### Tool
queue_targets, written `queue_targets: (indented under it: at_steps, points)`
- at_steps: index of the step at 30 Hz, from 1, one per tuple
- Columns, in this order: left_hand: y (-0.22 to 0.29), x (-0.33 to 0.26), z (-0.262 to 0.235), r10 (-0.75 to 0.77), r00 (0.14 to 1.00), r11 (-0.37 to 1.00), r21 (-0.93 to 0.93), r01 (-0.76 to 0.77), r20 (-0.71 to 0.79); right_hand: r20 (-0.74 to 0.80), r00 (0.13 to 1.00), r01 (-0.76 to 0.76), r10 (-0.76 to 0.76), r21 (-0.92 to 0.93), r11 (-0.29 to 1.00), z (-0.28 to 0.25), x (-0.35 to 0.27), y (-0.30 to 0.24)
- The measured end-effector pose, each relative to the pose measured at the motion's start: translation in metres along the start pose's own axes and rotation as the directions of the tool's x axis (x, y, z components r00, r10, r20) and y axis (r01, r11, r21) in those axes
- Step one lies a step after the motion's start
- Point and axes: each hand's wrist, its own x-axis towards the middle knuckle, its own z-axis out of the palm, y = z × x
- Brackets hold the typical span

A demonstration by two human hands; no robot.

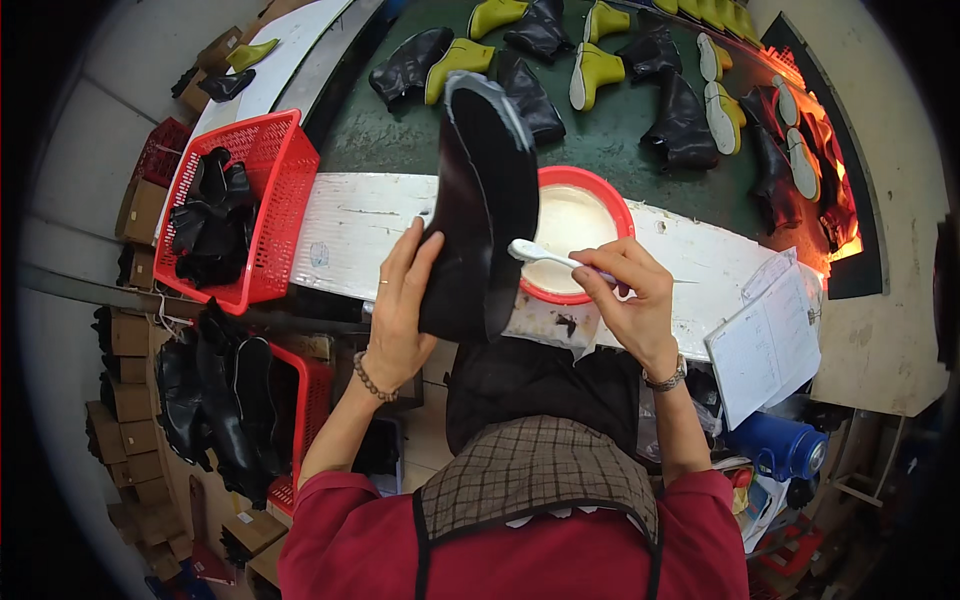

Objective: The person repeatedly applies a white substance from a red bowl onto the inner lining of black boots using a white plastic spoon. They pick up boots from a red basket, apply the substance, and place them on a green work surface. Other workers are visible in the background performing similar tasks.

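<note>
My left hand (400, 310) grips a black leather boot upper (462, 235) and holds it up, tilted, in front of me. Pale wet-looking liquid coats the edge at its far end. In my right hand (635, 300) is a small toothbrush-like brush (548, 254), white with a purplish handle, pinched between thumb and fingers. Its head is at the boot upper's right edge; I cannot tell if they touch. Just beyond the brush stands a red basin (622, 205) of cream-coloured liquid (578, 222), partly hidden by the boot upper.
A red basket (285, 215) of black boot uppers stands at the left. Yellow shoes (597, 75) and black uppers (680, 130) lie across a green surface (370, 145) beyond the white board (345, 225). Papers (765, 340) and a blue flask (770, 445) are at the right.
</note>
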Motion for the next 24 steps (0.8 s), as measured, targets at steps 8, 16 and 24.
queue_targets:
  at_steps: [8,16,24]
  points:
    - [0.004,-0.007,-0.004,0.104,0.994,0.986,-0.135,-0.098,0.043,-0.21,0.973,0.076,-0.096,-0.102,0.992,-0.028,0.041,0.028]
    - [0.011,0.019,0.006,-0.026,0.992,0.994,-0.106,0.013,-0.124,-0.147,0.973,0.177,-0.175,-0.005,0.984,-0.009,0.024,0.016]
    - [-0.004,0.04,0.022,0.016,0.952,0.999,-0.039,-0.029,-0.307,-0.072,0.972,0.221,-0.223,-0.034,0.975,-0.003,0.001,0.005]
